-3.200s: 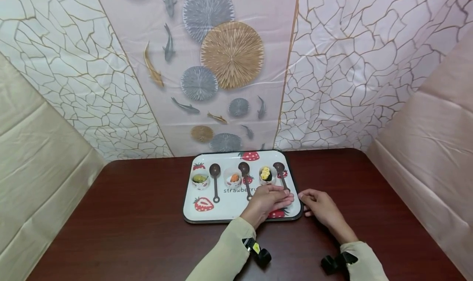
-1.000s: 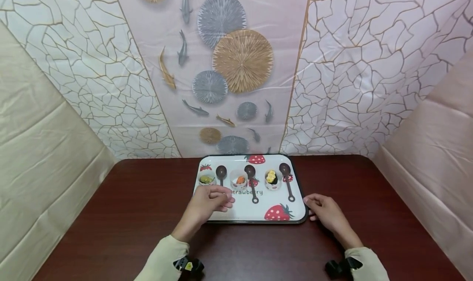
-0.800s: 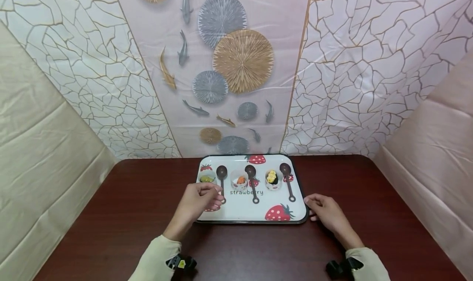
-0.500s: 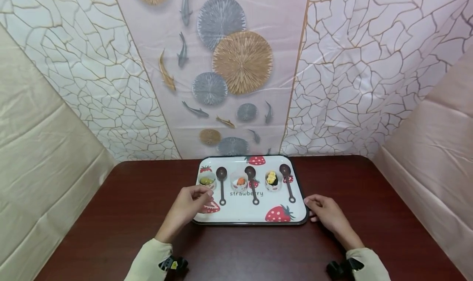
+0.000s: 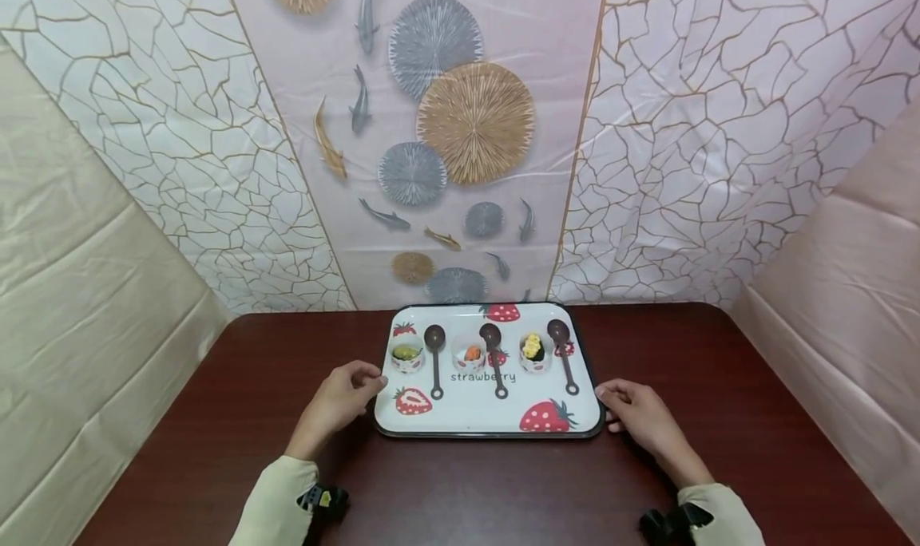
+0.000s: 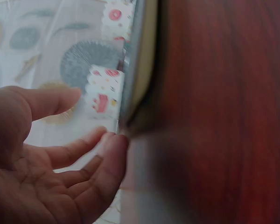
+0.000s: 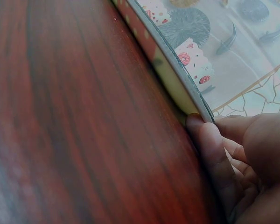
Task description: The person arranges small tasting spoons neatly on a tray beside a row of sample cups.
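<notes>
A white strawberry-print tray (image 5: 467, 415) with a dark rim lies on the table. In a row on it stand three small printed paper cups, holding green food (image 5: 407, 353), orange food (image 5: 472, 354) and yellow-and-black food (image 5: 532, 346). To the right of each cup lies a dark brown spoon: left (image 5: 435, 362), middle (image 5: 496, 362), right (image 5: 565, 358). My left hand (image 5: 336, 402) is at the tray's left edge; its fingertips (image 6: 116, 144) reach the edge while the thumb stays apart. My right hand (image 5: 647, 418) pinches the tray's right rim, thumb and fingers (image 7: 210, 135) around it.
The dark red-brown wooden table (image 5: 460, 490) extends around the tray. Behind it hangs a patterned cloth (image 5: 467, 211), close to the tray's far edge. Beige padded panels stand on the left (image 5: 93, 330) and right (image 5: 834, 330).
My left hand has moved left, from over the right spoon's handle, across the tray's front, to its left edge. My right hand stays at the right rim. The spoons and cups keep their places.
</notes>
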`<action>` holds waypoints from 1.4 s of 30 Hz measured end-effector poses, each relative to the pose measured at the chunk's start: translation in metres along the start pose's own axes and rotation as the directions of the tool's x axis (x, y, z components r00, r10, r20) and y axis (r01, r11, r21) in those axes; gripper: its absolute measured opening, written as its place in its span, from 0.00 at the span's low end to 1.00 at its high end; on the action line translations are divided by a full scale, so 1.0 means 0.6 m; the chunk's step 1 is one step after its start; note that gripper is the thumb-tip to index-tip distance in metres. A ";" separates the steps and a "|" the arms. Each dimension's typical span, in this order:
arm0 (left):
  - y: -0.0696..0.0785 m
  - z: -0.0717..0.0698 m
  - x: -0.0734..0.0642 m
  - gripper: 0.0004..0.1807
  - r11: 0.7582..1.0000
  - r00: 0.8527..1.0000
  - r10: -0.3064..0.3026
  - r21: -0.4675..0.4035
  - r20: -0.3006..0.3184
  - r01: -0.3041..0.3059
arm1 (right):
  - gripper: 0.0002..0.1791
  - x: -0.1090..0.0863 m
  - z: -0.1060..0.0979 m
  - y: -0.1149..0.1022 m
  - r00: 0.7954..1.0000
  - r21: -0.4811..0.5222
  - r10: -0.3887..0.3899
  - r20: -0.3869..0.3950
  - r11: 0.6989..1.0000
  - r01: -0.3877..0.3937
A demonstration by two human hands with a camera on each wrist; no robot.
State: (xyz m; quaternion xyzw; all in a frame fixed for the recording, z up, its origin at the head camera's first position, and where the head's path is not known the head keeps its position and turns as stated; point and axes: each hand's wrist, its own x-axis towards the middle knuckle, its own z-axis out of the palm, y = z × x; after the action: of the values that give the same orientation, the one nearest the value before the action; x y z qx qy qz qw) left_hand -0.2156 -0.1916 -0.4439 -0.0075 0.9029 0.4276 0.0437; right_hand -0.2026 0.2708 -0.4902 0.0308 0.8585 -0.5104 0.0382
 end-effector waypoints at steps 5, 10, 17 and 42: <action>-0.014 0.000 0.006 0.22 0.997 0.996 -0.069 0.025 0.060 0.067 | 0.18 0.001 0.000 -0.002 1.000 0.002 0.005 -0.002 1.000 -0.005; -0.016 0.001 0.010 0.20 0.997 0.995 -0.078 -0.015 0.066 0.079 | 0.19 0.003 0.000 -0.002 1.000 0.001 -0.003 0.004 1.000 0.003; -0.022 0.002 0.011 0.18 0.986 0.988 -0.104 -0.118 0.119 0.118 | 0.19 0.005 0.002 -0.001 1.000 -0.004 0.002 0.003 1.000 -0.002; -0.025 0.003 0.018 0.17 0.977 0.980 -0.125 -0.153 0.154 0.149 | 0.22 0.007 -0.001 -0.001 0.999 -0.028 0.042 0.032 0.999 -0.042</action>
State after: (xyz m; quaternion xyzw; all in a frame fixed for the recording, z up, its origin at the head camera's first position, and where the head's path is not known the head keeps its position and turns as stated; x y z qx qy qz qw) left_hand -0.2256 -0.1991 -0.4575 -0.0424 0.8566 0.4956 0.1373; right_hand -0.2069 0.2708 -0.4899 0.0399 0.8638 -0.4983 0.0633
